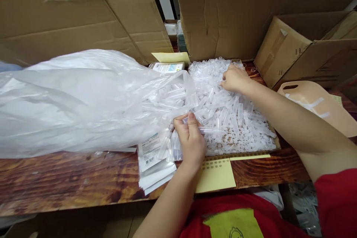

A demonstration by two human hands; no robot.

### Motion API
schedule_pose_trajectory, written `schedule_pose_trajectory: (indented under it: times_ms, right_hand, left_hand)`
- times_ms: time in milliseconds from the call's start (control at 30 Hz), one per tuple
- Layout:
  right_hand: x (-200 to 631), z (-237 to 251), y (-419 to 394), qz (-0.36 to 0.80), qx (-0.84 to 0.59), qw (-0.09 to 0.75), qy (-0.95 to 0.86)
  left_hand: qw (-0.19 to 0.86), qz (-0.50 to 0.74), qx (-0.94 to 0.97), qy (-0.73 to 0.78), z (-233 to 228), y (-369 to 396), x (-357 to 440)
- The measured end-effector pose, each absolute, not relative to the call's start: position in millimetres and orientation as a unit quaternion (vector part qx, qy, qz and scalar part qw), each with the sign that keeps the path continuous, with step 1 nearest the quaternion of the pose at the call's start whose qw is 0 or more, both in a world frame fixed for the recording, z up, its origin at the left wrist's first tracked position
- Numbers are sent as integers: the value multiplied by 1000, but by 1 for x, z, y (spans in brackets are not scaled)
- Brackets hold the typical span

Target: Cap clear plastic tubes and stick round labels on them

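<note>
My left hand [192, 139] is closed around several clear plastic tubes, with the thumb on top; one tube [212, 130] sticks out to the right and others point down to the left. My right hand [235, 78] reaches to the far part of a heap of small clear plastic pieces [251, 134]. Its fingers are bent together at the heap, and what they pinch is hidden. Loose tubes [237, 113] lie over the heap. A large translucent plastic bag [92, 100] opens towards the heap, with more tubes in its mouth.
Printed white packets [152, 160] and yellow sheets [217, 174] lie along the front edge of the wooden table [69, 182]. An open cardboard box [306, 48] and a beige plastic scoop-like piece [318, 104] are at right. Tall cardboard [83, 15] stands behind.
</note>
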State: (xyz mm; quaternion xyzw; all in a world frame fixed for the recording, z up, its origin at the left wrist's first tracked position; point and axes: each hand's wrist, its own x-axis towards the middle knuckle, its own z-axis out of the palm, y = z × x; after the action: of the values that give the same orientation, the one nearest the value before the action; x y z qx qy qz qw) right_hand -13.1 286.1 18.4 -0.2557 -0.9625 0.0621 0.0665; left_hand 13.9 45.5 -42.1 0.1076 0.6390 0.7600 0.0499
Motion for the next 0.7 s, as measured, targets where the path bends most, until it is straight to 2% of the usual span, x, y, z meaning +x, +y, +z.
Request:
schedule_pose_trajectory:
  times_ms: [133,267,300,367,467,567,700]
  right_hand:
    - [-17,11,274,61,-255,82,-962]
    - [19,29,259,93,-201,128,-967]
    - [35,34,253,113,-169,149,-968]
    - [71,42,236,207,-2,250,-946]
    - [118,43,208,255,161,291,-908]
    - [137,30,187,242,191,294,-905]
    - [129,7,176,209,188,339,-898]
  left_hand:
    - [127,761,94,629,-39,45,15]
    - [120,769,73,624,-34,45,16]
    - [111,773,59,622,-33,45,16]
    - [101,780,26,618,-33,45,15]
    - [100,780,0,617,-34,45,14]
    - [81,774,13,628,-35,47,15]
    - [37,763,37,645,-38,49,17]
